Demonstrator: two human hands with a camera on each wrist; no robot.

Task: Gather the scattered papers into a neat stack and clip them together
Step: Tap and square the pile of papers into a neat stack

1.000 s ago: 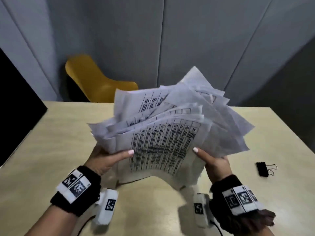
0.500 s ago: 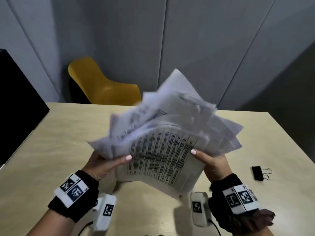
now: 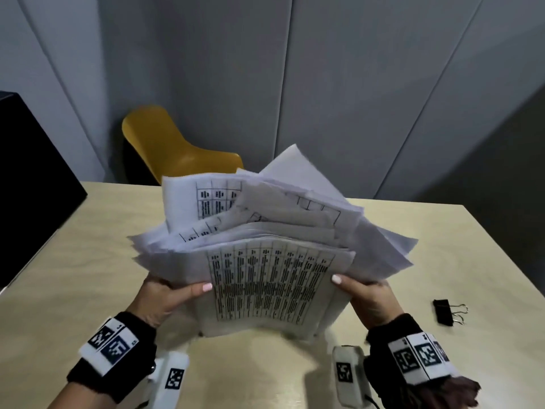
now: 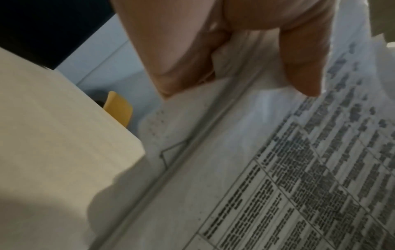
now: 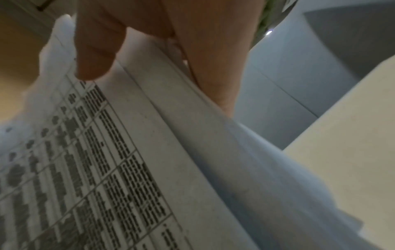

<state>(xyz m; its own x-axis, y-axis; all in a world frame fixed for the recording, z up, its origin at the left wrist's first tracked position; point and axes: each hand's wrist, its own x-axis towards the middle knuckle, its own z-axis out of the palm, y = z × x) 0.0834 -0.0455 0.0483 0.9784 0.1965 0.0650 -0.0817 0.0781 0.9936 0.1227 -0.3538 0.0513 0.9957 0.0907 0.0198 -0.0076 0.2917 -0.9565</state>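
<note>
A thick, uneven bundle of printed papers (image 3: 265, 261) stands on its lower edge on the table, its upper sheets fanned out and askew. My left hand (image 3: 171, 293) grips the bundle's left side, thumb on the front sheet and fingers behind. My right hand (image 3: 362, 293) grips the right side the same way. The left wrist view shows the left hand (image 4: 224, 55) pinching the papers (image 4: 278, 169). In the right wrist view the right hand (image 5: 149, 50) pinches the papers (image 5: 149, 160). A black binder clip (image 3: 445, 312) lies on the table right of my right hand.
The light wooden table (image 3: 73, 276) stretches to the left and far side. A yellow chair (image 3: 171, 146) stands behind the far edge. A black panel (image 3: 32, 184) borders the table's left side. Grey wall panels rise behind.
The bundle was shaken and its sheets shifted; the fanned tops have gathered more upright and closer together. Both hands kept their grip at the sides.
</note>
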